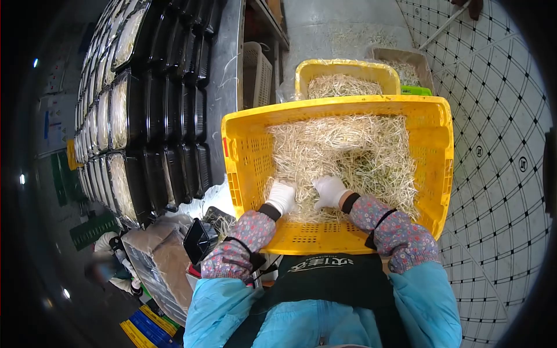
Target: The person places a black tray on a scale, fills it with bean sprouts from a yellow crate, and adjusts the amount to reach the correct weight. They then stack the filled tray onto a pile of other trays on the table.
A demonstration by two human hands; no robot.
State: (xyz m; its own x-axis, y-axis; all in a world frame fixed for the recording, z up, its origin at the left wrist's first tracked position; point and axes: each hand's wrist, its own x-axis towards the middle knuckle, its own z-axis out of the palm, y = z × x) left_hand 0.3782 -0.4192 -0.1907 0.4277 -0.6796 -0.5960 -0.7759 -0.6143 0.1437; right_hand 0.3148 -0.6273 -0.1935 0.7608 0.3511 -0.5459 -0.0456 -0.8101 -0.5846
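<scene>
A large yellow crate [336, 105] stands in front of me with a thick layer of bean sprouts [325, 136], pale with greenish bits on the right side. Both hands wear white gloves and are down in the sprouts near the crate's close wall. At the left, my left hand [282, 197] is closed on some sprouts, its fingertips partly buried. My right hand [329, 191] lies a short way to its right, fingers and thumb curled around sprouts, the tips partly covered.
On the left rise stacked black trays [154, 110] of sprouts beside a metal table. Behind the crate sits a smaller yellow tub [348, 65] of sprouts. A black tray [200, 240] is near my left forearm. Another person [116, 264] is at lower left.
</scene>
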